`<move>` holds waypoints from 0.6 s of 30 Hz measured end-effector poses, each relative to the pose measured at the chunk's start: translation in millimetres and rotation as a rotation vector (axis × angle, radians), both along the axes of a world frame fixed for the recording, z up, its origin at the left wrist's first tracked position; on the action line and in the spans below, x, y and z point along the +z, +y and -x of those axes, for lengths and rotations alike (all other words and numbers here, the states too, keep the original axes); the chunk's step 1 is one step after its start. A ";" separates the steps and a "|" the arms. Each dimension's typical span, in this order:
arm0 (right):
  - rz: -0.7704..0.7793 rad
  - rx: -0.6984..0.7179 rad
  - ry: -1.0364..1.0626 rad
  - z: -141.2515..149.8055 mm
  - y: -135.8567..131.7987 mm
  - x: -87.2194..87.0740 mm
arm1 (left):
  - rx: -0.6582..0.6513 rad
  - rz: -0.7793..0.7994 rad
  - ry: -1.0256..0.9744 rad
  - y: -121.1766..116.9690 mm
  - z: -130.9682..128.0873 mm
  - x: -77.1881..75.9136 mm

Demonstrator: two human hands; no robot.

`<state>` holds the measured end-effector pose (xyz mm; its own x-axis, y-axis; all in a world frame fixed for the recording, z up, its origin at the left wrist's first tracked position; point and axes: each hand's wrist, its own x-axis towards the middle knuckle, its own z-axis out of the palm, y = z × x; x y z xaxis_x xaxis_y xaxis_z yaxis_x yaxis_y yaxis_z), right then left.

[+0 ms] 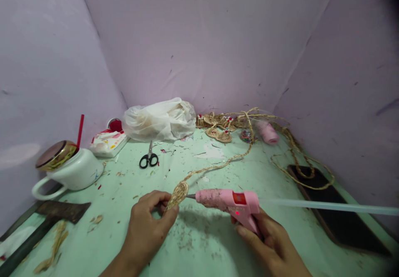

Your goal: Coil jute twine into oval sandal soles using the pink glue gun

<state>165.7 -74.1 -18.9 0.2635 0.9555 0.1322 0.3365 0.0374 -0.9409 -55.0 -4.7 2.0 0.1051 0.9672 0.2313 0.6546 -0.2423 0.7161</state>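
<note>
My left hand (149, 223) pinches a small oval coil of jute rope (177, 195), held on edge just above the green table (205, 243). The rope's loose tail (218, 165) runs back toward the far corner. My right hand (271, 243) grips the handle of a pink hot glue gun (230, 204). Its metal nozzle touches the right edge of the coil. A long clear glue stick (327, 206) juts from the back of the gun to the right. A red light glows on the gun's body.
Black-handled scissors (149, 158) lie mid-table. A white mug with a lid (67, 169), a hatchet (46, 223) and a packet (107, 142) are at left. A plastic bag (160, 120), finished jute pieces (218, 125) and pink thread (268, 132) sit at the back. A dark slab (330, 210) lies right.
</note>
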 end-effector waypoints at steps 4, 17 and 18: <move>0.032 0.011 0.058 -1.0 0.3 2.6 | 0.000 -0.005 -0.006 0.0 -1.3 0.9; 0.027 -0.004 0.121 0.6 -0.3 4.1 | -0.006 0.037 -0.031 1.1 -1.3 -1.0; 0.026 0.006 0.095 0.8 -0.4 3.2 | -0.004 0.046 -0.039 1.1 -1.9 -0.5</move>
<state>164.9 -74.6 -15.6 0.2683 0.9599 0.0816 0.2452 0.0139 -0.9694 -53.0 -3.6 1.5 0.1012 0.9765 0.1905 0.6251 -0.2113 0.7514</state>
